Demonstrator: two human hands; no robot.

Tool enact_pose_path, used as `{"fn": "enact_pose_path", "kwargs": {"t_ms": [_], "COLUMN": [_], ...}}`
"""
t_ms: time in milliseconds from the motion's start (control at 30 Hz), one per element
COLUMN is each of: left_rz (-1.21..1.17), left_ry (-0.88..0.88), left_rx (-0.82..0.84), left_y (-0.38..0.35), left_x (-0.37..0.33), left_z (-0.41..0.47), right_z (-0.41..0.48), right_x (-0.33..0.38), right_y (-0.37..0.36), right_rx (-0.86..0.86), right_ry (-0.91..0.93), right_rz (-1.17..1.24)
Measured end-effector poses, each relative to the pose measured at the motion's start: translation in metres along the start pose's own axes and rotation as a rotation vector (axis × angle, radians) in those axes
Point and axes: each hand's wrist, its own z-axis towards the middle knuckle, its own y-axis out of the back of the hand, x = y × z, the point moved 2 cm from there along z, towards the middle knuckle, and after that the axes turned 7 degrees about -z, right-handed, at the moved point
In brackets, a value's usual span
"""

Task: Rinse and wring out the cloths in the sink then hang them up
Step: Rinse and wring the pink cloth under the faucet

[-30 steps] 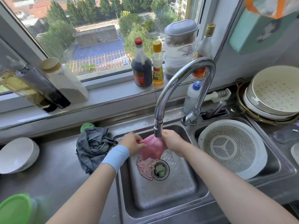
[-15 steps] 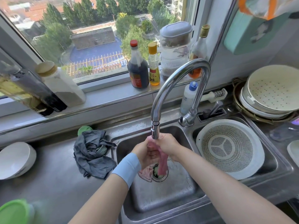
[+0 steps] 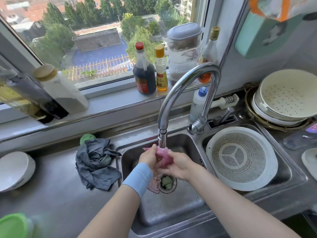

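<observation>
grip: my left hand [image 3: 149, 158] and right hand [image 3: 180, 164] clutch pink cloth [image 3: 163, 156] | risk: tail may snag drain [image 3: 167, 182] at 6 o'clock

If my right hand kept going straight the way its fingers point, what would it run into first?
The pink cloth, which your right hand grips under the faucet; right behind it is your left hand, gripping the same cloth. Exact depth between the hands is unclear.
</observation>
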Motion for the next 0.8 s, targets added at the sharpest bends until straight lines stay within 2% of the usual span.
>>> {"fn": "enact_pose_path", "kwargs": {"t_ms": [67, 133, 233, 300, 467, 567, 633, 667, 800], "left_rz": [0.137, 0.179, -0.036, -0.188, -0.274, -0.16, -0.084, -0.06, 0.071], "left_ry": [-0.125, -0.156, -0.019, 0.062, 0.14, 0.09, 0.052, 0.036, -0.067], "left_rx": [-0.031, -0.022, 0.042, -0.002, -0.078, -0.051, -0.102, -0.13, -0.151], "left_y": [0.003, 0.007, 0.004, 0.002, 0.009, 0.01, 0.012, 0.013, 0.014], "left_x": [0.002, 0.008, 0.012, 0.009, 0.003, 0.003, 0.003, 0.002, 0.0], "left_z": [-0.001, -0.007, -0.012, -0.006, 0.0, 0.005, 0.007, 0.007, 0.006], "right_z": [0.004, 0.006, 0.007, 0.008, 0.006, 0.0, -0.003, -0.004, 0.001], "right_x": [0.006, 0.009, 0.005, -0.001, -0.004, -0.005, -0.003, 0.001, 0.019], "right_y": [-0.005, -0.004, -0.011, -0.012, 0.002, 0.006, 0.003, 0.001, -0.009], "right_rx": [-0.143, -0.305, -0.24, -0.255, -0.38, -0.225, -0.056, -0.028, -0.169], "right_ry": [0.097, 0.209, 0.279, 0.299, 0.263, 0.112, 0.014, 0.01, 0.16], "right_rz": [-0.099, -0.26, -0.392, -0.568, -0.641, -0.588, -0.517, -0.509, -0.622]}}
